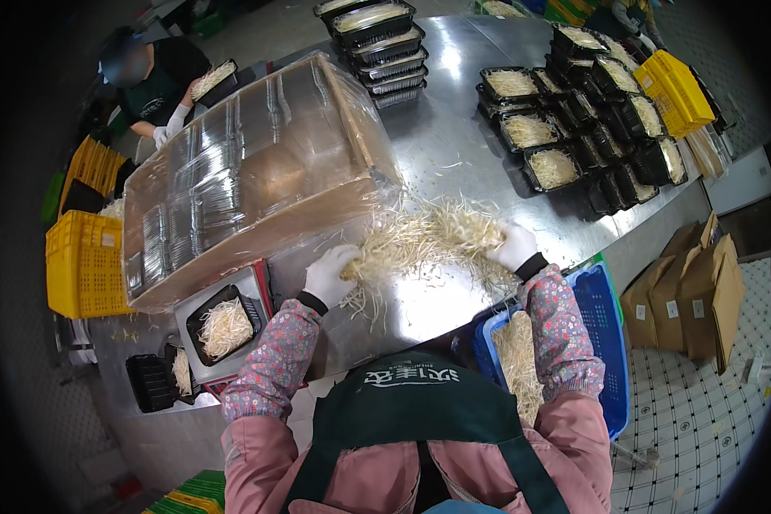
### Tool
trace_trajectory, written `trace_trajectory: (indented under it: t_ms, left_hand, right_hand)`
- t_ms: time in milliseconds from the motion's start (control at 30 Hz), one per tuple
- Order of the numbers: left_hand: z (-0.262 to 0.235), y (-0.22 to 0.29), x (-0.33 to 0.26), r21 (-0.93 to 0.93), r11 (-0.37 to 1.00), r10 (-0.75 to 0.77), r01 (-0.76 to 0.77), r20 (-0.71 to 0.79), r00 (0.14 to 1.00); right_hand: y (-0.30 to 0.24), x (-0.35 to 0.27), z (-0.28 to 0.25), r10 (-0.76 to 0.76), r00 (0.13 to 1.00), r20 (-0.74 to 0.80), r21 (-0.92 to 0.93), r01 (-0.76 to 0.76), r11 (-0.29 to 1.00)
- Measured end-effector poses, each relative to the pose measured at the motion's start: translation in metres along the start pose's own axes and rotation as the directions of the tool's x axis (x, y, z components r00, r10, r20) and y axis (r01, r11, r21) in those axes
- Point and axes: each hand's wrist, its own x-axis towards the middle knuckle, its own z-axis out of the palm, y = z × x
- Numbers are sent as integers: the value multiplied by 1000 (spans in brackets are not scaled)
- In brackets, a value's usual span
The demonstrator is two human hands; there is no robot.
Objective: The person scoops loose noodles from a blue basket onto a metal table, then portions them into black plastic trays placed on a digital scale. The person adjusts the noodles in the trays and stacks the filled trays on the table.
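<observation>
Both gloved hands, left [330, 276] and right [514, 247], clench a sprout pile [424, 240] on the tabletop [454, 146]; an even, gentle grip should avoid breakage.

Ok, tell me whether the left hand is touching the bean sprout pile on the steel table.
Touching. The head view shows the gloved left hand with its fingers pushed into the edge of the bean sprout pile.

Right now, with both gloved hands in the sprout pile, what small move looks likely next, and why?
Probably lifting a handful from the bean sprouts toward the black tray on the scale: the left hand and right hand both grip the pile's ends, and that tray looks only partly filled.
</observation>
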Motion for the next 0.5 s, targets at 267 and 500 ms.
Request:
trace_trajectory:
  t_ms: [267, 500]
  left_hand:
    - [10, -7, -60, 351, 934, -161, 67, 245, 956]
    - [22, 16, -119, -163, 876, -480, 454, -215, 850]
  right_hand:
    - [-21, 19, 45, -148, 959, 242, -404, 238, 883]
    - [14, 45, 61, 59, 947, 317, -116, -23, 993]
